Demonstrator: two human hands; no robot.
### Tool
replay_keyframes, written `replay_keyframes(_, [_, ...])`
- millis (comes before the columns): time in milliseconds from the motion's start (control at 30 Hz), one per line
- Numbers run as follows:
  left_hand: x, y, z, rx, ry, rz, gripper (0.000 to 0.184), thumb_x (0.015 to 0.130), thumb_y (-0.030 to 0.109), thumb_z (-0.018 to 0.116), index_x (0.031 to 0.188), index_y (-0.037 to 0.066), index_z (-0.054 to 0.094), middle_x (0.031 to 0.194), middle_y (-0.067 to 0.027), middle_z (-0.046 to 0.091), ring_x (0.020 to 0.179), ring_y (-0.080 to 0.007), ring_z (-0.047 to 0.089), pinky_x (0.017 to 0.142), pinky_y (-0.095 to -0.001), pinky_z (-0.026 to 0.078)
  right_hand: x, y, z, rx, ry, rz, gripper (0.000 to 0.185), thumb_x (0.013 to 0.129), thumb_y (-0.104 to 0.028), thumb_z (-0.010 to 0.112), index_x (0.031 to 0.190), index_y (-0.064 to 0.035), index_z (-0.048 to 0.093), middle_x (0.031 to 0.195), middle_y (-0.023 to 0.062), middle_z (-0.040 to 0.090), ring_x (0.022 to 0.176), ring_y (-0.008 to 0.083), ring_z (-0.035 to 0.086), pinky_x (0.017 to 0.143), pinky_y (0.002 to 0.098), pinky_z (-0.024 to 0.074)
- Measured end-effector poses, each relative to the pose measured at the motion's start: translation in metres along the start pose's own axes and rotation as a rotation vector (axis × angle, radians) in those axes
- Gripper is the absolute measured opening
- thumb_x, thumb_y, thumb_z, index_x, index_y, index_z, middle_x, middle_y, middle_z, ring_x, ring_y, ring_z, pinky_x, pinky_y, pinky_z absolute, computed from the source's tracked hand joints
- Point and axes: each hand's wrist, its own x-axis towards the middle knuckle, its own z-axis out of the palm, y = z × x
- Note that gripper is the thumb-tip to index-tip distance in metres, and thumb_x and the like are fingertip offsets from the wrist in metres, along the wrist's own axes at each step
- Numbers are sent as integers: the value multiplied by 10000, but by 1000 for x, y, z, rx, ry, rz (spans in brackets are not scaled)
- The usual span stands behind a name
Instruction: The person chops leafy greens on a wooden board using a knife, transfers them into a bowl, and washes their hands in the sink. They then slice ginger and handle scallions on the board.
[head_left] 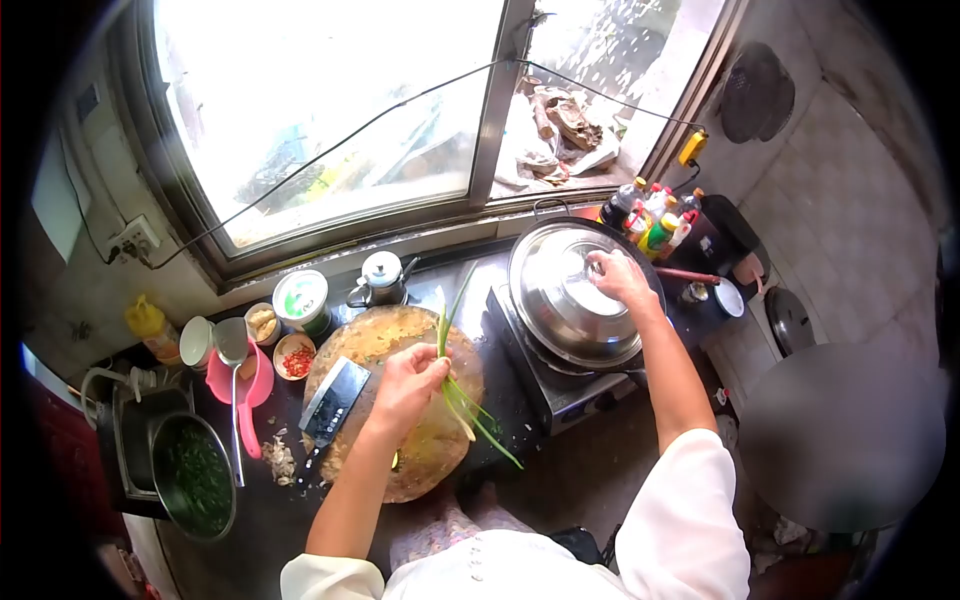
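My left hand (412,385) is closed around a few long green onion stalks (458,400), held over the round wooden chopping board (400,470). A cleaver (335,400) lies flat on the board's left side. My right hand (618,277) grips the knob on top of the shiny metal lid (565,320). That lid covers a pan on the stove (570,400), so the pan's contents are hidden.
Left of the board are a pink strainer cup (255,385) with a ladle (236,420), a bowl of chopped red pepper (294,357) and a metal bowl of greens (195,475). Sauce bottles (655,225) stand behind the stove. A kettle (383,280) is near the window.
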Motion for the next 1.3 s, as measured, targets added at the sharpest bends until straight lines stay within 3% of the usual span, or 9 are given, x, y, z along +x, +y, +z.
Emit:
replay_keyframes(100, [25, 1, 14, 24, 80, -77, 266, 913, 163, 647, 1101, -21, 616, 816, -51, 682, 655, -79, 588, 539, -220, 447, 20, 26, -1, 119, 11, -146, 333, 753, -260, 721, 1050, -109, 705, 1030, 187, 675, 1019, 305, 640, 889, 388, 508])
replay_keyframes(233, [62, 4, 53, 40, 147, -93, 224, 892, 191, 665, 968, -19, 654, 736, -36, 640, 600, -74, 556, 496, -225, 436, 17, 44, -45, 654, 43, -46, 177, 770, -90, 694, 915, 8, 666, 689, 59, 681, 617, 98, 642, 601, 249, 523])
replay_keyframes(367, [119, -2, 116, 28, 40, -67, 341, 934, 252, 650, 1109, -39, 625, 888, -73, 654, 686, -117, 601, 569, -240, 504, 34, 98, -68, 775, 105, -80, 268, 743, -146, 749, 945, 13, 670, 787, 93, 717, 709, 135, 678, 667, 267, 537])
replay_keyframes(533, [125, -31, 126, 283, 399, 316, 317, 970, 238, 587, 1165, -10, 611, 990, -86, 671, 775, -122, 629, 630, -249, 497, 21, 92, -81, 686, 176, -54, 300, 730, -180, 768, 941, 14, 680, 820, 106, 721, 728, 140, 681, 693, 277, 543])
replay_keyframes(800, [13, -75, 99, 52, 483, 203, 207, 969, 120, 539, 1067, -39, 629, 911, -78, 665, 791, -129, 620, 738, -265, 513, 21, 34, -24, 340, 107, -211, 357, 676, -231, 714, 976, -38, 699, 931, 206, 692, 901, 342, 672, 845, 389, 526])
replay_keyframes(1067, [-42, -104, 77, 21, 600, 138, 206, 979, 106, 513, 1078, -38, 622, 929, -99, 656, 791, -134, 616, 730, -267, 511, 20, 32, -2, 142, -11, -261, 439, 708, -301, 737, 1062, -53, 662, 1026, 210, 678, 993, 347, 640, 918, 414, 493])
replay_keyframes(1100, [-47, -103, 78, 10, 607, 142, 207, 981, 108, 512, 1082, -36, 621, 928, -97, 656, 790, -134, 616, 723, -266, 509, 5, 24, 0, -45, 275, -409, 440, 758, -292, 726, 1126, -68, 634, 993, 213, 669, 997, 343, 632, 926, 465, 475])
replay_keyframes(1167, [-60, -102, 81, 9, 608, 145, 210, 986, 118, 510, 1104, -24, 609, 924, -84, 653, 781, -125, 611, 698, -254, 492, -16, -11, -22, -27, 643, -652, 302, 816, -270, 721, 1029, -66, 654, 862, 142, 656, 801, 357, 641, 761, 450, 516])
replay_keyframes(1300, [-87, -116, 99, -56, 604, 194, 204, 984, 116, 510, 1113, -16, 595, 932, -78, 651, 764, -112, 606, 691, -239, 480, -131, -93, -45, 255, 238, -691, 86, 893, -149, 605, 905, -67, 630, 834, 146, 633, 779, 375, 636, 657, 437, 521])
